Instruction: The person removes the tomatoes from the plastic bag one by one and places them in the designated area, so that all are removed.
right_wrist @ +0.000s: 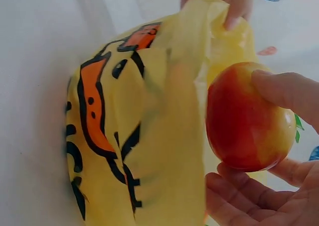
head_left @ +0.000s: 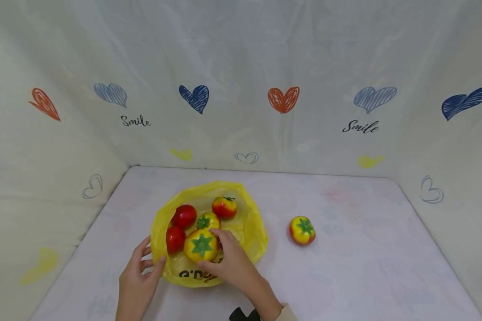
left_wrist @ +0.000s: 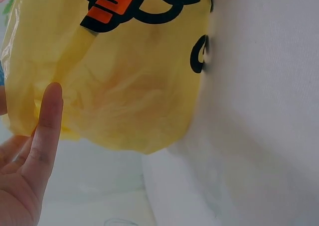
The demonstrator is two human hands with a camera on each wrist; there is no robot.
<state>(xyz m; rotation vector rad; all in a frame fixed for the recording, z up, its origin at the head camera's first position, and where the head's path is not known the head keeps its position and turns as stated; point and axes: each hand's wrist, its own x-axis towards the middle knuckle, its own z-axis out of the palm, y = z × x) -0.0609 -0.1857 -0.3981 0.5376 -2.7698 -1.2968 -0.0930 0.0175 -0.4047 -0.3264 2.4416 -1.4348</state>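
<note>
Head view: my left grip (head_left: pixel 138 277) pinches the rim of a printed yellow plastic bag (head_left: pixel 259 234) on the counter (head_left: pixel 345 281), as my right grip (head_left: pixel 237 266) pinches a red-and-yellow tomato (head_left: pixel 201 246) between thumb and fingers at the open mouth. Inside lie two plain red fruits (head_left: pixel 176 240), a yellow tomato (head_left: pixel 211 219) with a green calyx and, farthest back, a two-toned tomato (head_left: pixel 225 208). To the bag's right, well apart, sits a lone tomato (head_left: pixel 302 232); behind everything hangs a heart-printed curtain (head_left: pixel 241 49). Loading the bag appears to be the step in hand; the next move seems to call for lowering my tomato gently among the others, then spreading my right fingers while the left steadies the rim.
</note>
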